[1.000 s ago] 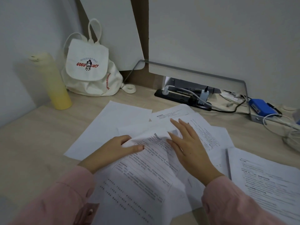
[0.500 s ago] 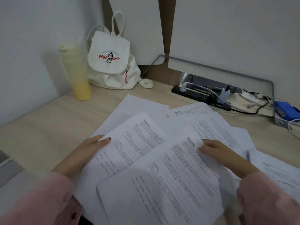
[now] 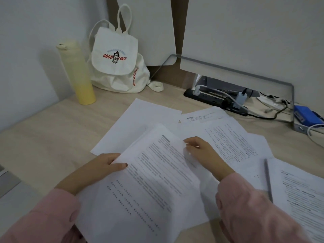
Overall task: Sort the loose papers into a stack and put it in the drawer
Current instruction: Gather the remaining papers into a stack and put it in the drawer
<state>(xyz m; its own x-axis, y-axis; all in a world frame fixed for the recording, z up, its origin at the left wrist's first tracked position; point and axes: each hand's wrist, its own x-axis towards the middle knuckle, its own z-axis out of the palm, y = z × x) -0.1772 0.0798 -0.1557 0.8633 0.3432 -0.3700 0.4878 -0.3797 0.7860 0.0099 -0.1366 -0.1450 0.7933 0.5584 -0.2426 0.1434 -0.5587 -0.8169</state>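
Broadly, our counter (image 3: 43, 137) carries loose papers (image 3: 228, 135) fanning toward two o'clock. At six o'clock our left hand (image 3: 103, 163) pinches the printed sheets (image 3: 149, 186); our right hand (image 3: 203, 151) curls on their upper edge, its grip unclear.

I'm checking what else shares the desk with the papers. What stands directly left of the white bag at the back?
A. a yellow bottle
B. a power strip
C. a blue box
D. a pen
A: the yellow bottle stands upright just left of the bag, near the wall; the power strip and the blue box lie off to the bag's right.
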